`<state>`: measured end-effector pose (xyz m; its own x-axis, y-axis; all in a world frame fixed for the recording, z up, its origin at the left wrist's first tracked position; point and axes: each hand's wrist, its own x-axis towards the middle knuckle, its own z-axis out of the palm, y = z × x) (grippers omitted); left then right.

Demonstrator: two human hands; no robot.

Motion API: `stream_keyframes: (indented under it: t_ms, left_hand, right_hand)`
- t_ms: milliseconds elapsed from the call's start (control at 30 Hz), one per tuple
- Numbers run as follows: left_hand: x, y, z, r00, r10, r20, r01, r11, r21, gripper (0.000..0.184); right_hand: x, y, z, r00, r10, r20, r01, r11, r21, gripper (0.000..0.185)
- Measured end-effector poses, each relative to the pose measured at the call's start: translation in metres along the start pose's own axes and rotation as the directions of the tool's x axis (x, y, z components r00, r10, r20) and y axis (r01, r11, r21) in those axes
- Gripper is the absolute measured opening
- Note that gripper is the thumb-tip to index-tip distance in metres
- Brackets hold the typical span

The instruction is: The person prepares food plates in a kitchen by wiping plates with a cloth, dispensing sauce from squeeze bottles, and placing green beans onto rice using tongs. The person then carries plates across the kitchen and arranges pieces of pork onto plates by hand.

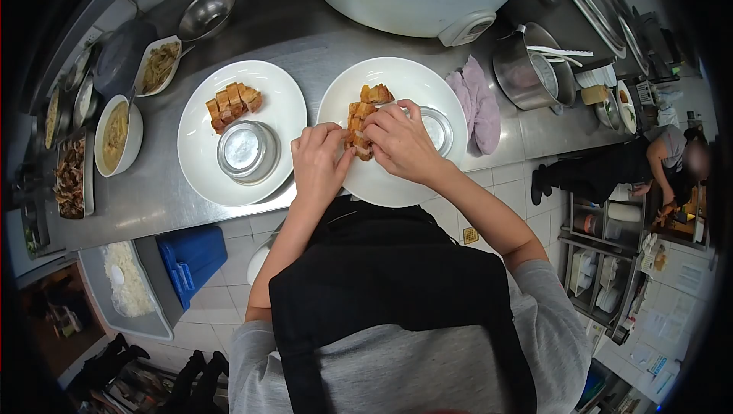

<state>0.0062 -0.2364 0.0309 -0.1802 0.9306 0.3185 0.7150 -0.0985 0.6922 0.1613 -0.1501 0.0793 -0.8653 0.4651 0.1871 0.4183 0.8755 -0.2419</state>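
Observation:
Both hands meet over a white plate (341,84) in front of me, at a short row of browned, sliced pork belly (356,115). My left hand (318,161) presses its fingertips to the left side of the slices. From the right, my right hand (401,143) grips the same row and covers part of it. A few more pieces of pork (376,93) lie just above. A small round metal dish (437,132) on this plate is partly behind my right hand. The left white plate (267,82) carries another row of sliced pork (231,103) beside a similar metal dish (248,152).
A big pale cooker (397,2) stands behind the plates. A purple cloth (477,105) and steel pots (523,70) are at right. Food bowls (118,135) and a meat tray (72,177) line the left. Another person (611,166) stands far right.

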Motion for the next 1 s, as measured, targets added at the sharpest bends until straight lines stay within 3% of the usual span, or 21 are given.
stream_keyframes:
  t_ms: [167, 267, 467, 733, 1000]
  left_hand:
    - [-0.002, 0.009, -0.002, 0.998, -0.005, -0.056, 0.005, 1.0, 0.002, 0.035]
    - [-0.004, 0.015, 0.001, 0.999, 0.039, -0.025, -0.04, 0.999, -0.004, 0.04]
    - [-0.001, 0.016, 0.0, 0.999, -0.027, 0.025, 0.025, 0.998, 0.049, 0.043]
    - [-0.009, 0.004, -0.007, 0.998, -0.07, -0.007, 0.07, 0.992, 0.106, 0.033]
    - [-0.005, 0.006, -0.005, 0.998, -0.066, 0.013, 0.064, 0.993, 0.104, 0.025]
  right_hand:
    - [0.001, 0.003, -0.002, 0.999, 0.015, -0.043, -0.015, 1.0, 0.009, 0.018]
    - [0.004, 0.0, -0.003, 0.999, 0.026, -0.038, -0.025, 1.0, 0.019, 0.018]
    - [0.01, 0.005, 0.0, 0.998, 0.057, -0.029, -0.056, 0.998, 0.015, 0.018]
    - [-0.01, -0.026, -0.01, 0.983, 0.175, 0.055, -0.17, 0.981, -0.088, 0.023]
    - [-0.01, -0.03, 0.007, 0.975, 0.22, -0.015, -0.219, 0.96, -0.176, 0.024]
